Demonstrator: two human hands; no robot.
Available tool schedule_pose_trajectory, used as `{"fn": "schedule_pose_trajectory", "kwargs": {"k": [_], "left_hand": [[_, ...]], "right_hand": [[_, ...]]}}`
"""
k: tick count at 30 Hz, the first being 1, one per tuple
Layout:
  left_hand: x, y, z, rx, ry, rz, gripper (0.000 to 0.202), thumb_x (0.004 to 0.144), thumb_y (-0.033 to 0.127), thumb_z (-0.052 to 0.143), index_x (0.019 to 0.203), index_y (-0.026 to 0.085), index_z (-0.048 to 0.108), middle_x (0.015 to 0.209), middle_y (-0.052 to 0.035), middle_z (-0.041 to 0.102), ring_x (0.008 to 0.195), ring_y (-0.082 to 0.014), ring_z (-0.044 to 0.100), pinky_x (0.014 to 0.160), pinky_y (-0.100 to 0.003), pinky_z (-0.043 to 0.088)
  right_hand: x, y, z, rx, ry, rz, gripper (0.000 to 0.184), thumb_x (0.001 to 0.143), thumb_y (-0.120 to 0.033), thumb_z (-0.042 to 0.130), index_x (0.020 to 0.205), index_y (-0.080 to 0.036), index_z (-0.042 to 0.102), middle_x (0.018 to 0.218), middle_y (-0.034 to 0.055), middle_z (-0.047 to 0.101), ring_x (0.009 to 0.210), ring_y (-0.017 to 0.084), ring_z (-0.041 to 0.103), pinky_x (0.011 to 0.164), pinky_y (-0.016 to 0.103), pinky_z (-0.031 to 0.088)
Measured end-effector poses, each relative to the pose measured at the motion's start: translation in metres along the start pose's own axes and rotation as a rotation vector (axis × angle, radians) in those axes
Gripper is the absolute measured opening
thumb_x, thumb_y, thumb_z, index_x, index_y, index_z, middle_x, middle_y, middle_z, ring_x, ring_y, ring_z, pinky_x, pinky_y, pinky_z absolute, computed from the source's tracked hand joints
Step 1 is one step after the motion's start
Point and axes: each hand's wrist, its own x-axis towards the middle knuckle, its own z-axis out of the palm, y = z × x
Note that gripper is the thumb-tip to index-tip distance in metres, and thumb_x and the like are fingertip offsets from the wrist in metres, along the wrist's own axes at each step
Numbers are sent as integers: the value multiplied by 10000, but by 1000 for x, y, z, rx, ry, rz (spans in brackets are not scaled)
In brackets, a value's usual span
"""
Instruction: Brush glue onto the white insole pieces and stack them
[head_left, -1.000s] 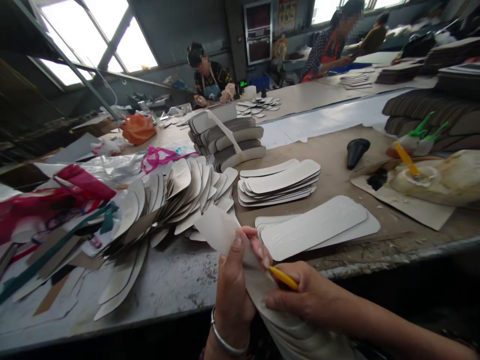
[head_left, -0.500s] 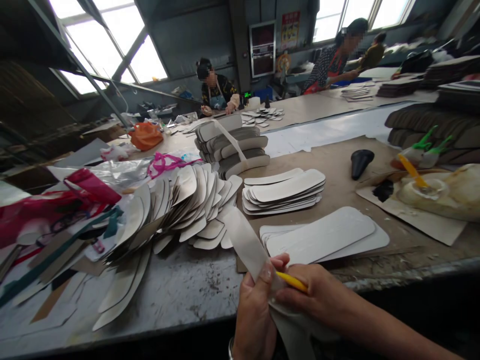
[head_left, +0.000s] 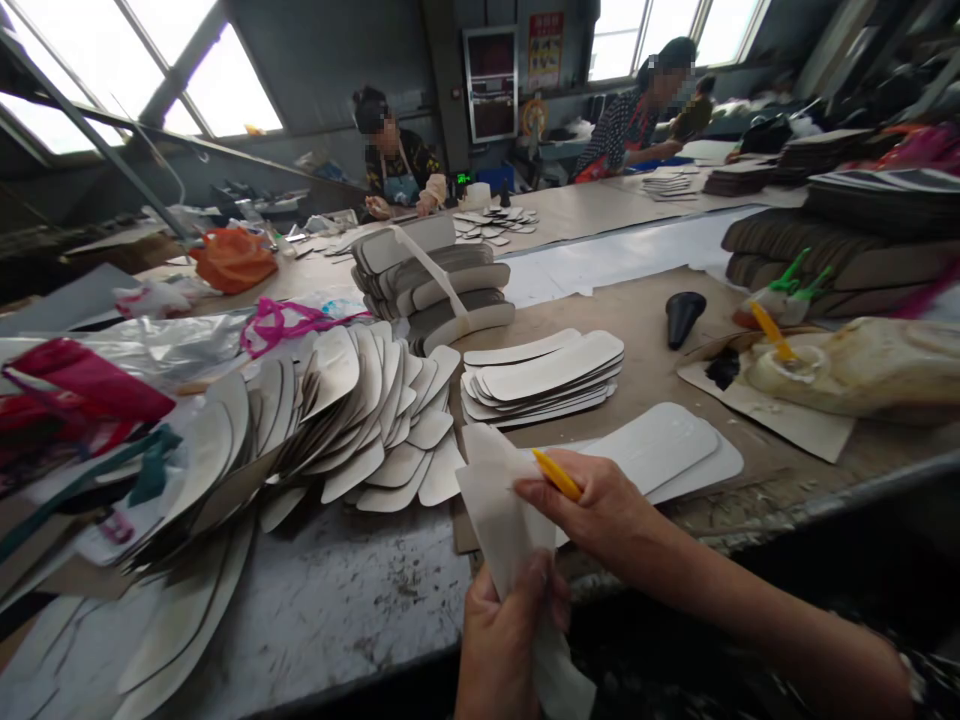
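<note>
My left hand (head_left: 506, 635) is closed round the lower part of a long pale insole-shaped piece (head_left: 499, 515), holding it upright in front of me at the table's near edge. My right hand (head_left: 592, 505) is closed on a yellow-handled tool (head_left: 556, 475) and rests against the upper part of that piece. Just behind my hands lies a flat pile of pale pieces (head_left: 660, 445) on brown card. A second neat stack (head_left: 544, 375) sits further back.
A big fanned heap of curved pale pieces (head_left: 330, 420) fills the table's left. Bundled insoles (head_left: 435, 285) stand behind. A glue pot with a yellow brush (head_left: 780, 350) and a black object (head_left: 684, 315) lie right. Two people work at far tables.
My right hand with the yellow tool has slid up the pale piece, from beside my left thumb to near the piece's top. The left hand now grips lower down.
</note>
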Motion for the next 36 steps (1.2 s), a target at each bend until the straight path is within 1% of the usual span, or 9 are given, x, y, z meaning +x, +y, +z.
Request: {"fn": "schedule_pose_trajectory", "kwargs": {"k": [3, 10, 14, 18, 23, 26, 29, 32, 36], "left_hand": [[-2, -1, -1, 2, 25, -17, 268, 655, 366, 681, 611, 129, 565, 441, 1, 544, 405, -79, 449, 445, -203, 326], [-9, -11, 3, -13, 76, -64, 268, 624, 360, 704, 607, 113, 602, 482, -37, 601, 415, -89, 503, 455, -188, 362], [-10, -19, 6, -27, 83, -63, 275, 588, 359, 730, 564, 119, 599, 448, -27, 583, 397, -86, 491, 444, -189, 366], [-11, -30, 6, -86, 77, -60, 310, 542, 360, 760, 515, 130, 555, 365, 3, 511, 347, -77, 443, 392, -182, 332], [-15, -28, -15, -169, 126, -76, 330, 412, 298, 834, 547, 126, 587, 346, 53, 439, 276, -16, 315, 325, -157, 273], [-20, -14, -18, -206, 135, -18, 316, 434, 294, 829, 616, 141, 622, 334, 100, 333, 294, 8, 237, 314, -133, 222], [-24, -1, -2, -200, 82, 29, 367, 443, 318, 821, 707, 128, 652, 338, 98, 329, 301, 3, 234, 310, -139, 216], [-26, 7, 19, -146, 40, 40, 385, 470, 303, 805, 763, 107, 651, 335, 96, 335, 293, -3, 232, 310, -149, 200], [-24, 12, 33, -54, 91, 87, 272, 579, 274, 737, 751, 93, 630, 313, 94, 324, 300, -16, 240, 331, -162, 191]], "right_hand": [[-4, 6, -2, 83, 28, 37, 292, 830, -373, 471, 622, -169, 493, 642, -21, 479, 597, 103, 458, 582, 234, 373], [-20, 13, -7, 574, 65, 281, 312, 787, -435, 521, 711, -137, 569, 649, 1, 555, 591, 105, 494, 567, 231, 404], [-26, 10, -6, 778, 214, 353, 313, 693, -439, 626, 647, -144, 533, 580, -28, 529, 519, 82, 464, 511, 214, 382], [-26, 8, -14, 867, 273, 346, 306, 687, -421, 643, 642, -153, 503, 492, -57, 466, 438, 58, 398, 431, 191, 322], [-29, 14, -49, 841, 415, 259, 298, 693, -439, 640, 696, -173, 504, 454, -88, 383, 382, 45, 313, 364, 177, 245], [-35, 18, -58, 618, 238, 280, 315, 703, -449, 623, 639, -172, 489, 450, -85, 347, 386, 46, 275, 354, 189, 207], [-42, 19, -46, 441, 53, 283, 337, 720, -432, 603, 584, -169, 442, 502, -73, 338, 441, 50, 270, 386, 195, 219], [-45, 18, -29, 401, -39, 263, 317, 740, -414, 581, 599, -168, 439, 543, -69, 326, 493, 59, 280, 432, 196, 254], [-46, 13, -17, 423, -166, 210, 270, 756, -390, 565, 640, -152, 513, 595, -49, 379, 561, 73, 338, 512, 198, 311]]}}
